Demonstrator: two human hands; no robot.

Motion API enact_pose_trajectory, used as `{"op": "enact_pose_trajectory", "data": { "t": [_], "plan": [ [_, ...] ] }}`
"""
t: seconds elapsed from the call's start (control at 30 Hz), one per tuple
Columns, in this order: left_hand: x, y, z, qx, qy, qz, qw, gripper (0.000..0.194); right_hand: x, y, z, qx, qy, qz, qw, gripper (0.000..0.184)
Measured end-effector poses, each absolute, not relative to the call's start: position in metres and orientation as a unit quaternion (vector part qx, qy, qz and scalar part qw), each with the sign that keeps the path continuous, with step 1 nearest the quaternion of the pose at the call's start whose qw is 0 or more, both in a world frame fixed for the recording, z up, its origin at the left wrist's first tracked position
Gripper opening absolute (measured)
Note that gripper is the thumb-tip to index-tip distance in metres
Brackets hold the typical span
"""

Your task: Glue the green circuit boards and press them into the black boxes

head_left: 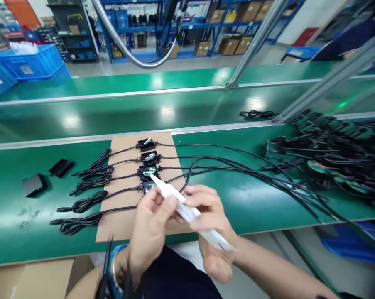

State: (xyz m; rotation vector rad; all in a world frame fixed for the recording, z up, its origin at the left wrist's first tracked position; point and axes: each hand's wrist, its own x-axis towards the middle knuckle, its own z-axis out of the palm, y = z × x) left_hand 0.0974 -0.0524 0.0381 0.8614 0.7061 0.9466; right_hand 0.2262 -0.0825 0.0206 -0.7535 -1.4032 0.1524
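Note:
A white squeeze tube with a tapered nozzle is held in front of me, slanting from upper left to lower right. The thumb and fingers of my left hand pinch it near its nozzle end. My right hand is closed around the tube's body, slightly smeared by motion. Just beyond the tip, small black housings stand in a column on a cardboard sheet, open side up, with green circuit boards inside and black cables leaving both sides. The nearest housings are partly hidden by my hands and the tube.
Coiled black cables lie left of the cardboard, with two loose black covers farther left. A heap of cables and round circuit boards fills the right side. A metal rail edges the green bench; a flexible metal hose hangs above.

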Motion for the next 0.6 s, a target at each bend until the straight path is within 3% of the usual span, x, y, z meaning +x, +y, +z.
{"op": "enact_pose_trajectory", "data": {
  "t": [0.17,0.27,0.33,0.4,0.47,0.6],
  "plan": [
    [0.104,-0.025,0.041,0.581,0.394,0.506,0.502,0.026,0.247,-0.079,0.038,-0.428,-0.733,-0.043,0.527,0.05],
    [0.109,-0.018,0.039,0.637,0.38,0.486,0.462,0.022,0.263,-0.058,0.038,-0.448,-0.763,-0.103,0.454,0.049],
    [0.103,-0.015,0.036,0.664,0.364,0.46,0.464,0.032,0.294,-0.027,0.038,-0.509,-0.759,-0.072,0.399,0.039],
    [0.086,-0.012,0.034,0.699,0.374,0.433,0.429,0.038,0.343,0.015,0.037,-0.674,-0.687,-0.026,0.269,0.034],
    [0.06,-0.011,0.031,0.731,0.416,0.413,0.349,0.028,0.404,0.059,0.035,-0.819,-0.555,0.003,0.149,0.036],
    [0.004,-0.009,0.02,0.771,0.492,0.353,0.197,0.015,0.506,0.112,0.017,-0.891,-0.448,0.038,0.06,0.038]
  ]
}}
